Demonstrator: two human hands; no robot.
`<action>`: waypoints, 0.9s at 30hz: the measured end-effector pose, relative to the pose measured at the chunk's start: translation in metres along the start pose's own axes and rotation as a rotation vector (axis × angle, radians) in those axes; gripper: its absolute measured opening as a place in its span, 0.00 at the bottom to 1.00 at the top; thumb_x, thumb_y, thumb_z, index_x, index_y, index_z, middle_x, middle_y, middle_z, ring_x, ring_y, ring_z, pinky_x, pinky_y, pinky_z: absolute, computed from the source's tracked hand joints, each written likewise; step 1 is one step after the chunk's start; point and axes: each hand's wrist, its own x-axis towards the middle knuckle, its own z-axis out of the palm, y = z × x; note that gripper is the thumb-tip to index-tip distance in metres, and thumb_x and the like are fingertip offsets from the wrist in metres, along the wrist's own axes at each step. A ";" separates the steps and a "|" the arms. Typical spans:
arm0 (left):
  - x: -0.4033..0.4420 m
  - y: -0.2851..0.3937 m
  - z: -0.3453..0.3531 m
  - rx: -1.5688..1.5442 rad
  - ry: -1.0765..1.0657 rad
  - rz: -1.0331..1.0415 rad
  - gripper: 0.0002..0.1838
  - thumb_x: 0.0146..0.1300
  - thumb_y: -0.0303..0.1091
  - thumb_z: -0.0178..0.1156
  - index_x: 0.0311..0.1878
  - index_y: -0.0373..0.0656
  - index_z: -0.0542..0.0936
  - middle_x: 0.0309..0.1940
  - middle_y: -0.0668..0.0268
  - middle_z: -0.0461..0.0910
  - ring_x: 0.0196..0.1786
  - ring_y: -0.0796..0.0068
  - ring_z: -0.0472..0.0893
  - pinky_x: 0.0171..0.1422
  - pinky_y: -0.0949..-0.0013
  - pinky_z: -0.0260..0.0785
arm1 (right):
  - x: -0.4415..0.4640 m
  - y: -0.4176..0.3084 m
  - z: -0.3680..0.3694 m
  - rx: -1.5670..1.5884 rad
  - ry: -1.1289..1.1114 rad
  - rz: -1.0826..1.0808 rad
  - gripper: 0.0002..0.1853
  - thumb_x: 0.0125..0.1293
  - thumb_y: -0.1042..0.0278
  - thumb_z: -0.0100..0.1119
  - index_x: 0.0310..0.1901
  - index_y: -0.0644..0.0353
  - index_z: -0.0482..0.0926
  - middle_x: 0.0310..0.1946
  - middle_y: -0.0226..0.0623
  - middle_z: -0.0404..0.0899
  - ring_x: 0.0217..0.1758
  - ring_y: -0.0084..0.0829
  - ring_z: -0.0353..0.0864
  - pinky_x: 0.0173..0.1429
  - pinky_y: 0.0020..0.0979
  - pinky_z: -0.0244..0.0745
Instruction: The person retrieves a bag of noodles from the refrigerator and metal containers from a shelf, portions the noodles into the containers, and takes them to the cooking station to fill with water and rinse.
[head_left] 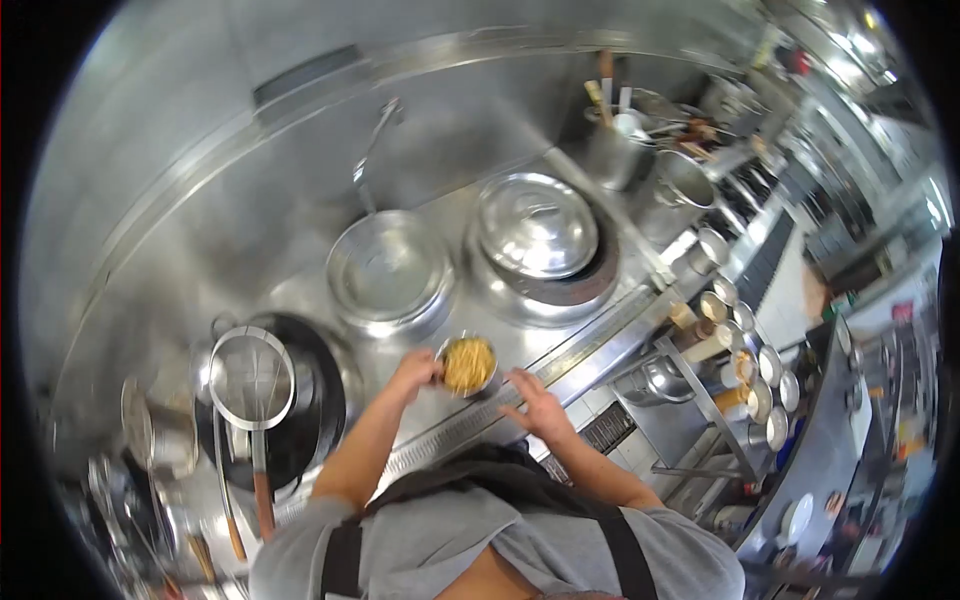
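Note:
My left hand grips the rim of a small round metal bowl. Inside the bowl lie pale yellow strips of food, perhaps fries or cut noodles; I cannot tell which. To the right of the bowl, my right hand is apart from it, with its fingers spread and nothing in them. Just beyond the bowl, a wide metal pot or basin sits on the steel range. A domed metal lid covers the burner place at its right.
At the left, a dark wok carries a round strainer and long-handled tools. A tap reaches down from the steel back wall. Utensils fill a tall pot at back right. Several small containers stand on the right-hand rack.

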 end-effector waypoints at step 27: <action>0.144 0.178 -0.173 -0.168 0.599 0.105 0.09 0.54 0.22 0.56 0.39 0.28 0.78 0.40 0.54 0.78 0.35 0.61 0.82 0.31 0.67 0.82 | -0.178 0.142 0.011 -0.326 -0.207 0.897 0.15 0.53 0.57 0.62 0.30 0.62 0.82 0.33 0.48 0.81 0.39 0.49 0.80 0.45 0.45 0.75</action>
